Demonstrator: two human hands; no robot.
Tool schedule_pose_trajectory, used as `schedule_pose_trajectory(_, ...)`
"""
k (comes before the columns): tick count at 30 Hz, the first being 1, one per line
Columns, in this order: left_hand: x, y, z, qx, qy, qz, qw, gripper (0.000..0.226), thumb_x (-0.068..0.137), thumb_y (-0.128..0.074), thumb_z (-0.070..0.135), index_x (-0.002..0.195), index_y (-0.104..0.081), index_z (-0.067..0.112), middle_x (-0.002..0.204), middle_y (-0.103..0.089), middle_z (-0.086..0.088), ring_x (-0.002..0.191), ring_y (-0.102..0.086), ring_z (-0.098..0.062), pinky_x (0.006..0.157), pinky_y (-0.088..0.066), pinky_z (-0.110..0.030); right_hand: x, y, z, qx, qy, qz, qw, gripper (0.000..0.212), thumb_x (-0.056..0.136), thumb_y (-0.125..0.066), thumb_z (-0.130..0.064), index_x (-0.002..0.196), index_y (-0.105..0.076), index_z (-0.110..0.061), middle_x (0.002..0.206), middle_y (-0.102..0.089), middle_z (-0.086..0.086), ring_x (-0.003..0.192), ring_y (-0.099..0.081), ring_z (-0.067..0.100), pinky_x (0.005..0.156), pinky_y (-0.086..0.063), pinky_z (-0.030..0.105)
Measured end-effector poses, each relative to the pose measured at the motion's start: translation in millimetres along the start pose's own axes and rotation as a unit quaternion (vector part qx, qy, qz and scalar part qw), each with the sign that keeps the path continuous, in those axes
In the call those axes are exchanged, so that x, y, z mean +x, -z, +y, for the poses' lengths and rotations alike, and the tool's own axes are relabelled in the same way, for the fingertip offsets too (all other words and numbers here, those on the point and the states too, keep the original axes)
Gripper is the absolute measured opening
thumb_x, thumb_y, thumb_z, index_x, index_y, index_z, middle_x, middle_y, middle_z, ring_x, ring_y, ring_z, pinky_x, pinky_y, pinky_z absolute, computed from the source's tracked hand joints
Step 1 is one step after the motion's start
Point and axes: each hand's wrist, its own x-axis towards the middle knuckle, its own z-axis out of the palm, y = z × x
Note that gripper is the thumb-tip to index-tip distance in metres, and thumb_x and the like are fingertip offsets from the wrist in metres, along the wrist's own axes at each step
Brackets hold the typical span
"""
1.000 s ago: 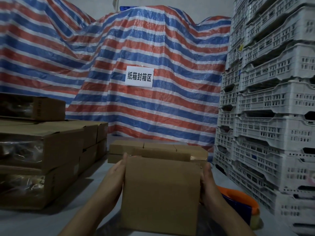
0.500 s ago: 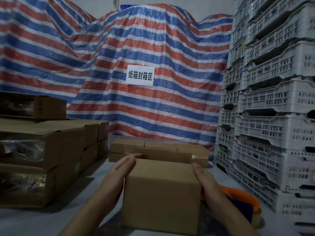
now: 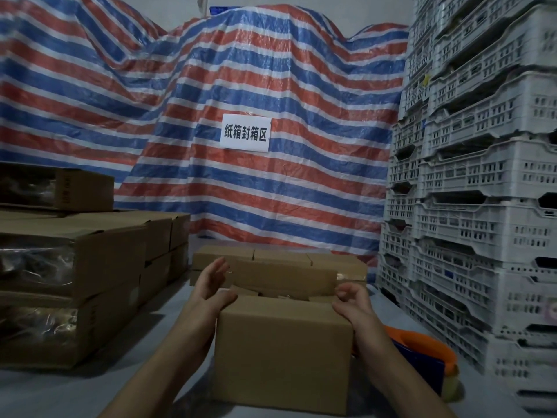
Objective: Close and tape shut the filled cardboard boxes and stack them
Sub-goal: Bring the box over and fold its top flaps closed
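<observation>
A grey work surface (image 3: 180,300) holds an open cardboard box (image 3: 281,354), stacked boxes (image 3: 75,285) at left, flat boxes (image 3: 280,257) behind, and an orange tape dispenser (image 3: 422,354).

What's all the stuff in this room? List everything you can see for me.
Open box: one, brown cardboard, front centre on the grey surface, top flaps not yet closed.
Low boxes: a row, brown, just behind the open box; exact count unclear.
Stacked boxes: several, brown, some with clear plastic showing, on the left.
Tape dispenser: one, orange and blue, right of the open box.
Crates: many, white slotted plastic, stacked high on the right.
Tarp: one, red, blue and white stripes, draped across the back.
Sign: one, white with black characters, on the tarp.
Left hand: fingers spread, at the box's left top edge.
Right hand: fingers curled, at the right top edge.
</observation>
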Motion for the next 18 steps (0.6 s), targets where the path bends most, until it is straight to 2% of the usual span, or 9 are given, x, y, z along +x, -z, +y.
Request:
schedule_pose_trajectory(2,1.7,-0.9,-0.7,-0.017,0.017,-0.028,0.999,0.056,0.099,-0.048,0.003,0.141,-0.04,0.039,0.136,-0.045,0.016,0.122,-0.047,-0.009,0.087,-0.045,-0.027,0.4,-1.1,-1.5,0.016,0.0,-0.011,1.0,0.035,0.102,-0.055,-0.017,0.128,-0.044,-0.037,0.123,-0.051,-0.004,0.112,-0.056,0.018,0.085,-0.047,0.034)
schedule_pose_trajectory(4,3.0,-0.5,-1.7,-0.028,0.027,-0.039,0.998,0.058,0.099,-0.046,0.004,0.145,-0.036,0.037,0.139,-0.044,0.013,0.125,-0.048,-0.011,0.094,-0.044,-0.03,1.0,1.0,-2.4,0.02,-0.008,-0.033,0.999,0.055,0.102,-0.054,-0.02,0.145,-0.031,-0.045,0.134,-0.046,-0.002,0.124,-0.052,0.024,0.099,-0.046,0.041)
schedule_pose_trajectory(7,3.9,1.5,-3.7,-0.012,0.015,-0.026,0.999,0.054,0.099,-0.05,0.006,0.134,-0.042,0.046,0.131,-0.049,0.013,0.126,-0.048,-0.014,0.104,-0.042,-0.038,0.1,3.7,-4.2,0.007,-0.01,-0.057,0.998,0.061,0.103,-0.052,-0.022,0.147,-0.025,-0.054,0.14,-0.038,-0.002,0.13,-0.047,0.024,0.106,-0.042,0.043)
schedule_pose_trajectory(11,1.4,3.3,-5.9,0.036,-0.003,-0.012,0.999,0.039,0.098,-0.054,0.011,0.118,-0.06,0.044,0.127,-0.054,0.007,0.119,-0.053,-0.014,0.102,-0.044,-0.04,-3.9,2.8,-7.9,-0.001,-0.006,-0.069,0.998,0.045,0.103,-0.05,-0.023,0.135,-0.047,-0.055,0.13,-0.046,-0.014,0.121,-0.052,0.014,0.096,-0.047,0.035)
schedule_pose_trajectory(13,-0.4,5.3,-6.2,0.051,-0.007,-0.01,0.999,0.029,0.097,-0.055,0.013,0.111,-0.068,0.035,0.123,-0.062,-0.002,0.115,-0.057,-0.023,0.102,-0.045,-0.046,-5.9,2.6,-8.6,-0.018,-0.005,-0.066,0.998,0.037,0.104,-0.048,-0.023,0.125,-0.061,-0.05,0.128,-0.053,-0.009,0.117,-0.057,0.018,0.094,-0.05,0.037)
schedule_pose_trajectory(15,-2.0,6.9,-6.4,0.057,-0.017,0.0,0.998,0.02,0.096,-0.057,0.013,0.102,-0.071,0.025,0.11,-0.068,-0.008,0.107,-0.062,-0.031,0.094,-0.047,-0.046,-8.1,2.2,-8.9,-0.027,-0.007,-0.06,0.998,0.031,0.104,-0.047,-0.023,0.11,-0.07,-0.043,0.12,-0.063,0.0,0.106,-0.063,0.021,0.08,-0.05,0.032)
schedule_pose_trajectory(18,-2.6,5.8,-6.6,0.05,-0.024,0.013,0.998,0.013,0.095,-0.057,0.011,0.094,-0.071,0.012,0.099,-0.071,-0.005,0.101,-0.063,-0.03,0.087,-0.046,-0.039,-10.5,1.0,-8.5,-0.03,-0.019,-0.049,0.998,0.024,0.104,-0.048,-0.026,0.106,-0.07,-0.032,0.109,-0.068,0.003,0.094,-0.064,0.02,0.069,-0.046,0.027)
